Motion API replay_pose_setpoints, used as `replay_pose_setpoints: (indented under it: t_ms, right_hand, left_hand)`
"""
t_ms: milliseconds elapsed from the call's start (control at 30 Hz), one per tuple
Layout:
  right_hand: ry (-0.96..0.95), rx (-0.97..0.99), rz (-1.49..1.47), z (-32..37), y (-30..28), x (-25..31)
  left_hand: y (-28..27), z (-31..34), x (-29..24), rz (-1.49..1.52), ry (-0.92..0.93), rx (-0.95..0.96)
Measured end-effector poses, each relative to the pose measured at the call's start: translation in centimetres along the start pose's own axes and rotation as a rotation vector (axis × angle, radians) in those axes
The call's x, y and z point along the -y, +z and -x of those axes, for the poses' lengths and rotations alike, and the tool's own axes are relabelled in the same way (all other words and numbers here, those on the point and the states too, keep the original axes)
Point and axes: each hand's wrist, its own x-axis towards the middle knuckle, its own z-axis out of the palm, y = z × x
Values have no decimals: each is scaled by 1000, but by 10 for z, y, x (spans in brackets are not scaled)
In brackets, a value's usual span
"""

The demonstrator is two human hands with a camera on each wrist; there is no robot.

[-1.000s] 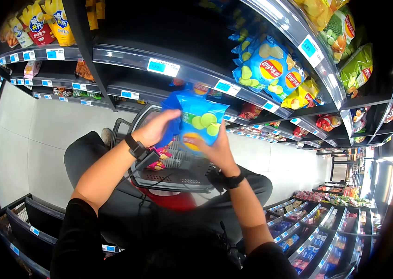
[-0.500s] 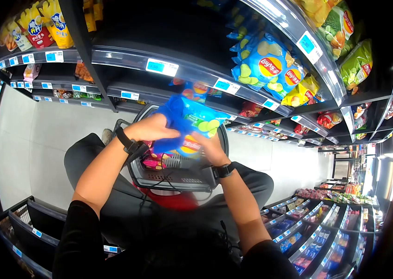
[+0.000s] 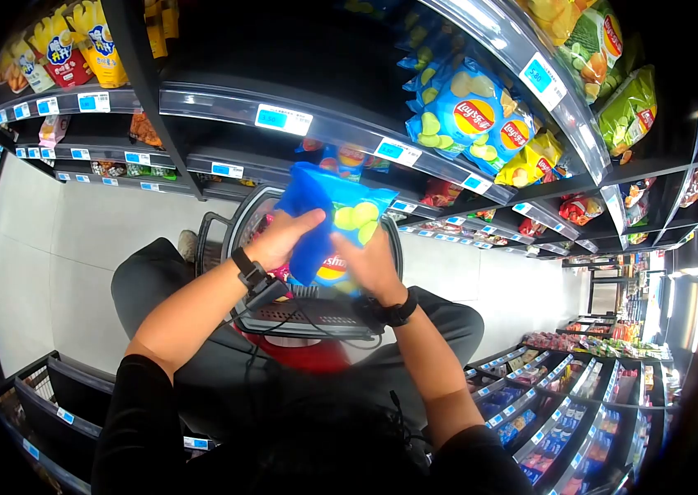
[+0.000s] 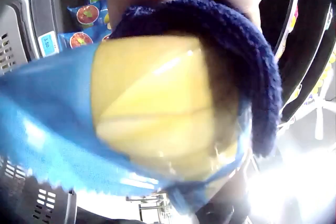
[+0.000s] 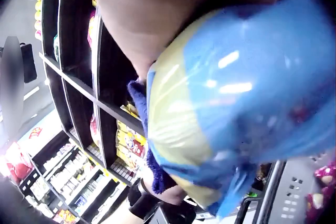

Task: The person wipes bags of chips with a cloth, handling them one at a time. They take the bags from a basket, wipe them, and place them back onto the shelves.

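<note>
Chip bag (image 3: 357, 213) touches what seems a blue cloth (image 3: 312, 250).

Over there, above the grey shopping basket (image 3: 337, 318), the person's left hand (image 3: 280, 238) holds a dark blue cloth (image 3: 308, 194) against a lighter blue chip bag (image 3: 357, 216) held by the right hand (image 3: 372, 266).

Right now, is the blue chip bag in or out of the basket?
Out: in the head view, the right hand holds the blue chip bag up over the basket, partly covering it.
</note>
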Motion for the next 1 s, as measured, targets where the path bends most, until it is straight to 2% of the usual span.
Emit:
replay_pose_setpoints:
  t_ms: [67,167,267,367,467,500,533,600,700,800,833,933,967,1000]
  right_hand:
    - [14,-138,-55,-2,4,7]
    - [14,-167,-156,-6,10,12]
    - [64,28,47,-8,5,4]
    - [-28,48,206,-6,8,10]
    - [-108,-13,172,-11,5,15]
    - [-80,-81,74,-16,6,15]
    - [-50,-144,-22,-22,8,14]
    - [-63,-270,-98,-31,11,8]
    - [-74,-394,-162,-42,7,-3]
    - [-81,-504,-226,-48,3,-5]
    - [-59,-512,-246,-49,0,-1]
    - [-74,-552,-572,-50,-5,2]
    - [-50,-505,-715,-46,-11,0]
    - [-78,-517,-797,-43,-10,12]
  left_hand:
    - [3,1,2,6,-69,-18]
    - [1,2,-1,-56,-69,-69]
    - [1,1,-14,-29,-63,-142]
    - [-7,0,-17,98,-92,-184]
    - [-9,7,-13,125,-161,-113]
    - [1,9,-13,137,-116,-92]
    - [1,7,-2,-47,-39,-69]
    - [3,10,-3,-96,-111,-26]
    - [8,10,-12,-169,-83,39]
    - [4,7,-29,-287,-153,88]
    - [10,10,-43,-296,-187,78]
    - [-2,5,-46,-371,-162,7]
    - [-8,4,-45,-372,-116,43]
    - [-11,3,-44,-275,-114,-13]
